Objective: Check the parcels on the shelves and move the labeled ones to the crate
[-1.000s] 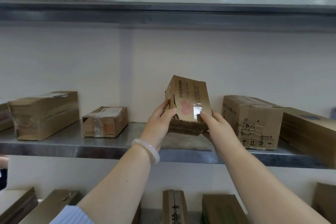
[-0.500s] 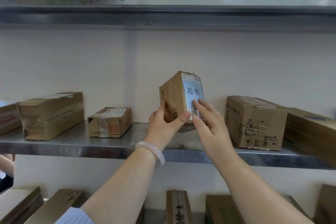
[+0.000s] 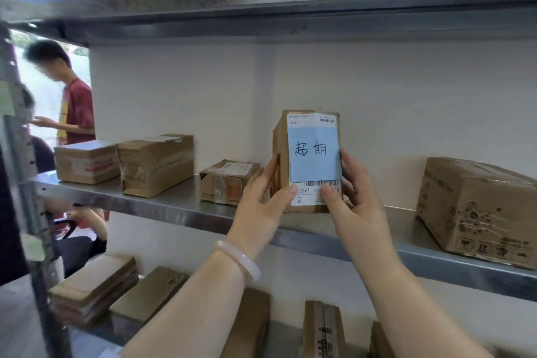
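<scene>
over the metal shelf (image 3: 162, 206), the left hand (image 3: 261, 206) and right hand (image 3: 353, 206) both grip a small box (image 3: 279, 139) upright, blue note (image 3: 313, 151) facing out.

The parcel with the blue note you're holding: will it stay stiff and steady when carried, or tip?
Probably stiff: the parcel shows square edges between left hand and right hand. Likely light, as thumbs and fingers alone hold it upright. Tall and narrow on end, it may tip if released.

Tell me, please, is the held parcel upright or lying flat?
Upright: the parcel has its long side vertical, blue note facing the camera.
</scene>
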Tool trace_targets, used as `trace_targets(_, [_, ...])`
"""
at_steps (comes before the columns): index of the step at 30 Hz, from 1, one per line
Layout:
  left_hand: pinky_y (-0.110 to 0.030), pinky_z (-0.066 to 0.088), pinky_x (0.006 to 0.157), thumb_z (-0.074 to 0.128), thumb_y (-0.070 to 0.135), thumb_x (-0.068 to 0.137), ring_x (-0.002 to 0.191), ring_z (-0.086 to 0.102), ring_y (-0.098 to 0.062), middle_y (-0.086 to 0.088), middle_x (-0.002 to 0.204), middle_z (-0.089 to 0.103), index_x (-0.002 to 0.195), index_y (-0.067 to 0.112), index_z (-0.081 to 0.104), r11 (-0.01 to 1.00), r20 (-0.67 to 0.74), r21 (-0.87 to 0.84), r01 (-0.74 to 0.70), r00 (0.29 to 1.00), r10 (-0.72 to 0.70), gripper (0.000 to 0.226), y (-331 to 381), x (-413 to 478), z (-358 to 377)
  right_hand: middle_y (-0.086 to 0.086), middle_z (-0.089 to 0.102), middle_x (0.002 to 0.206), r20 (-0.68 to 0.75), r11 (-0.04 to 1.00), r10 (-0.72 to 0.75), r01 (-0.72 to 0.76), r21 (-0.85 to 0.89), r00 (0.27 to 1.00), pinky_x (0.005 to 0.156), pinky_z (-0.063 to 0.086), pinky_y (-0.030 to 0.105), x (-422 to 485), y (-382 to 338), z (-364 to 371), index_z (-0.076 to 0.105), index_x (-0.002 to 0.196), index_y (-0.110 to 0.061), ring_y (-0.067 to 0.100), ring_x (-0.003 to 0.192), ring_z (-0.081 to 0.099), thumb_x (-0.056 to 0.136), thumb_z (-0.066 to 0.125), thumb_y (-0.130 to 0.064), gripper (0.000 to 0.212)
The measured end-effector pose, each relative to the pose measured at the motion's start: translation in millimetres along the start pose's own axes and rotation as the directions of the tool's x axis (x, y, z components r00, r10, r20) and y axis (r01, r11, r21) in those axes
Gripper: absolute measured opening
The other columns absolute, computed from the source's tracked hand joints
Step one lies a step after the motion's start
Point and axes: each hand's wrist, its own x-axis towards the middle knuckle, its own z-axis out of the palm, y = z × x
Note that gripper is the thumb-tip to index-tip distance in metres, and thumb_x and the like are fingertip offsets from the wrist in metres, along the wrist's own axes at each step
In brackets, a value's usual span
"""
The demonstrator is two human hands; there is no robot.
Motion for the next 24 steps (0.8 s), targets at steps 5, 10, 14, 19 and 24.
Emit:
trace_targets(5, [-0.031,0.05,0.1,0.059,0.043,0.094,0.127,0.053,-0.005,0.016,0.136,0.055,0.132,0.061,0.038,0.976,-0.119,0.197,-0.098,0.985,0.123,0.047,19.9,-41.6,-52.3,-0.025,0.049,0.134,0.106,0.988,-0.039,0.023,0.151,0.994,0.093,0.052,0.03,-15.4,-0.3,60.4,0.04,0.122,-0.064,0.001,0.123,0.051,0.091,0.064,-0.014,0.064])
trace_targets(10, [-0.037,0.047,0.105,0.049,0.049,0.095,0.134,0.046,-0.01,0.015,0.144,0.045,0.137,0.07,0.025,0.911,-0.273,0.407,-0.068,0.942,0.192,0.053,45.7,-90.3,-121.9,-0.014,0.053,0.135,0.256,0.977,-0.055,-0.002,0.215,0.965,0.094,0.053,0.041,-40.5,-14.8,140.0,0.043,0.128,-0.061,0.01,0.123,0.053,0.087,0.068,-0.027,0.058])
trace_targets(14, [-0.033,0.049,0.103,0.047,0.041,0.096,0.133,0.045,-0.008,0.013,0.143,0.045,0.14,0.064,0.031,0.823,-0.389,0.568,0.0,0.881,0.269,0.051,73.8,-141.3,-177.0,-0.015,0.051,0.135,0.388,0.957,-0.095,-0.023,0.289,0.917,0.091,0.053,0.027,-74.6,-36.2,203.3,0.042,0.135,-0.052,0.003,0.123,0.05,0.088,0.068,-0.021,0.061])
trace_targets(19, [-0.029,0.052,0.098,0.07,0.033,0.087,0.13,0.049,-0.006,0.013,0.143,0.046,0.144,0.056,0.029,0.741,-0.576,0.64,0.206,0.766,0.284,0.074,115.9,-228.3,-251.8,-0.023,0.05,0.132,0.571,0.881,-0.177,-0.129,0.454,0.801,0.085,0.049,0.013,-141.7,-80.5,294.6,0.043,0.131,-0.051,-0.006,0.12,0.049,0.087,0.069,-0.012,0.065])
trace_targets(24, [-0.024,0.051,0.098,0.072,0.017,0.088,0.13,0.049,-0.005,0.007,0.146,0.043,0.144,0.047,0.036,0.669,-0.715,0.638,0.382,0.616,0.33,0.072,170.3,-342.6,-300.6,-0.019,0.052,0.133,0.734,0.82,-0.263,-0.256,0.512,0.626,0.082,0.054,0.019,-232.5,-136.8,370.6,0.042,0.134,-0.052,-0.001,0.119,0.053,0.089,0.068,-0.015,0.063])
